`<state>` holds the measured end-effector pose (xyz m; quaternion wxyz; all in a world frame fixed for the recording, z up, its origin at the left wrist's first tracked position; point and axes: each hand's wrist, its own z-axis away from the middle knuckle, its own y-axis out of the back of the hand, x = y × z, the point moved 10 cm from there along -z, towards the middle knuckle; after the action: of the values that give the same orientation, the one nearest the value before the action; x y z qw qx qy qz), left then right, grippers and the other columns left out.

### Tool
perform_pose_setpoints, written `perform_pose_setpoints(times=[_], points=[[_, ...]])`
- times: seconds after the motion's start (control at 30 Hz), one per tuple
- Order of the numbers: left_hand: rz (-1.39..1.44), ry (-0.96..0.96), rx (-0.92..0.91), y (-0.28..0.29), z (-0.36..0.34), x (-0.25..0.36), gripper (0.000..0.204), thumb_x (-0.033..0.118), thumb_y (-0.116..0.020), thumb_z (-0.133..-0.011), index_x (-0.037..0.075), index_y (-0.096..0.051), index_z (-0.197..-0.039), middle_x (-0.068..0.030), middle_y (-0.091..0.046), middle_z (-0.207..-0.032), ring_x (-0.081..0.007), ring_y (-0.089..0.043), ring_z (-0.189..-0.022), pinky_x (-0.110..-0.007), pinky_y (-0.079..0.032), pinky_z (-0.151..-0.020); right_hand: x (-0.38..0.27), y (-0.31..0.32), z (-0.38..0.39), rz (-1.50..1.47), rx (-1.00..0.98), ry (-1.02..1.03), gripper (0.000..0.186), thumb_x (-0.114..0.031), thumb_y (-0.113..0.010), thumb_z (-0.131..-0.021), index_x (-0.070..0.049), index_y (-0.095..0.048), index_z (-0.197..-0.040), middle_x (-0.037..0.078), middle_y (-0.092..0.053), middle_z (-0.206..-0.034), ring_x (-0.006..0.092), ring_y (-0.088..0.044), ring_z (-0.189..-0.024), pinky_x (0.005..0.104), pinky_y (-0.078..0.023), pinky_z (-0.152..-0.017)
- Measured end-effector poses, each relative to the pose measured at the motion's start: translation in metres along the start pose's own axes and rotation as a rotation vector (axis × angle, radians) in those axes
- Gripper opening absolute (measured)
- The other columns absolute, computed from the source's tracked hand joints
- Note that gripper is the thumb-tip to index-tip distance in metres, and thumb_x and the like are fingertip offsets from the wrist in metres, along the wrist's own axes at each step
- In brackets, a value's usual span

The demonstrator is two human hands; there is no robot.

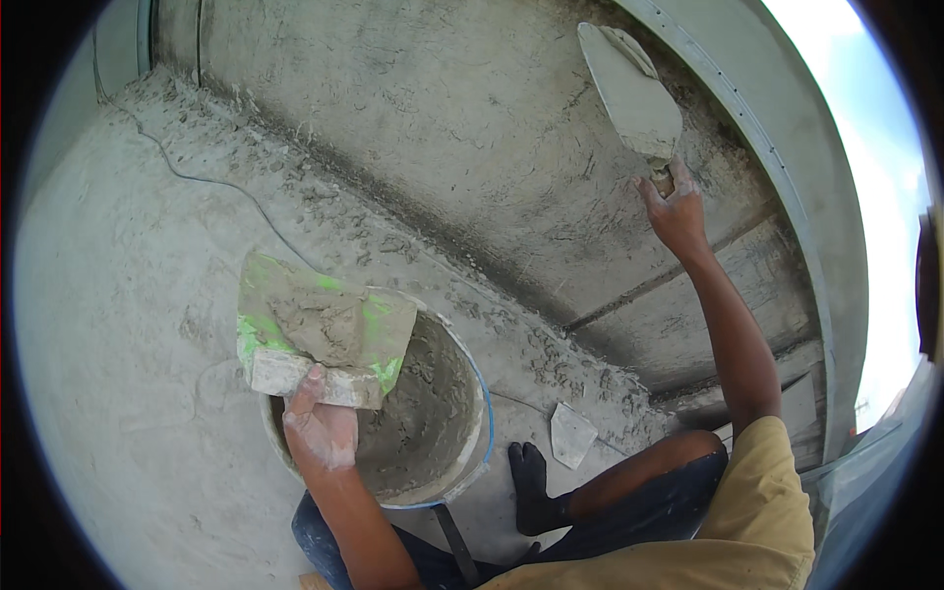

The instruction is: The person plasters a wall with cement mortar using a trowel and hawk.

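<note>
My left hand (323,428) grips the handle edge of a green mortar hawk (383,364), its thumb on top. A lump of wet grey mortar (313,317) lies across the hawk. Partly under the hawk stands a round bucket (480,413) with a blue rim, holding more grey mortar (418,418). My right hand (677,211) is up at the far right, closed round the handle of a pointed trowel (634,103). A strip of mortar (630,51) clings along the blade's far edge. The blade is close to the rough wall; I cannot tell whether it touches.
The grey wall (423,118) runs diagonally along the floor, with mortar crumbs (560,364) at its foot. A pale angular plate (572,436) lies near my foot (532,492). A thin cable (211,182) crosses the floor. A curved metal-edged frame (757,128) borders the wall.
</note>
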<state>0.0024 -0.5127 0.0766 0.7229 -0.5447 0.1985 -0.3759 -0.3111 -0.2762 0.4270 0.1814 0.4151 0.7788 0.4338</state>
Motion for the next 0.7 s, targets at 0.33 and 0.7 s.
perform_pose_setpoints(times=[0.33,0.7], points=[[-0.038,-0.081,0.079,0.012,0.0,0.012,0.064,-0.004,-0.061,-0.08,-0.002,-0.038,-0.14,-0.0149,-0.046,-0.137,-0.0307,-0.045,-0.126,-0.05,-0.033,-0.108,0.004,0.028,-0.069,0.0,-0.04,-0.025,0.056,-0.032,-0.072,-0.085,0.008,-0.056,-0.121,0.024,-0.065,-0.105,0.0298,-0.065,-0.087,0.0365,-0.051,-0.079],[-0.061,-0.097,0.096,0.013,0.004,0.017,0.065,-0.004,-0.061,-0.08,-0.003,-0.037,-0.14,-0.0161,-0.047,-0.135,-0.0312,-0.045,-0.125,-0.051,-0.034,-0.108,0.006,0.055,-0.018,-0.283,-0.059,-0.081,0.027,-0.025,-0.071,-0.087,-0.002,-0.057,-0.084,0.0,-0.054,-0.063,0.0069,-0.047,-0.057,0.0263,-0.039,-0.052]])
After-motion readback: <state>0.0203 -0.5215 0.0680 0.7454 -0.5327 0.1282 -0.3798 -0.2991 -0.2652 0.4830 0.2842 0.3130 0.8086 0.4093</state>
